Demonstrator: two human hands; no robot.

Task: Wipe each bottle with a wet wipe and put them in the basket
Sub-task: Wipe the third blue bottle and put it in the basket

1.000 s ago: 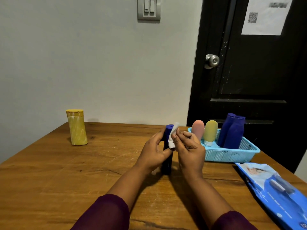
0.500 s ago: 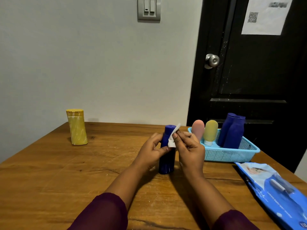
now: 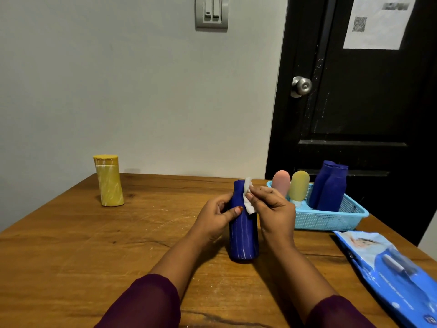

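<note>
A dark blue bottle (image 3: 243, 237) stands upright on the wooden table (image 3: 94, 245) in front of me. My left hand (image 3: 214, 217) grips its upper part from the left, thumb across the front. My right hand (image 3: 272, 211) pinches a small white wet wipe (image 3: 248, 197) against the bottle's neck. A yellow bottle (image 3: 109, 181) stands alone at the far left of the table. The light blue basket (image 3: 331, 218) on the right holds a pink bottle (image 3: 281, 182), a yellow-green bottle (image 3: 299, 187) and two dark blue bottles (image 3: 329, 185).
A blue pack of wet wipes (image 3: 390, 273) lies at the table's right front edge. Behind the basket is a black door (image 3: 366, 102) with a metal knob; a grey wall runs along the table's far edge.
The blue bottle has come down a little and more of its body shows below my hands. My right hand with the wipe has shifted slightly on the bottle's neck.
</note>
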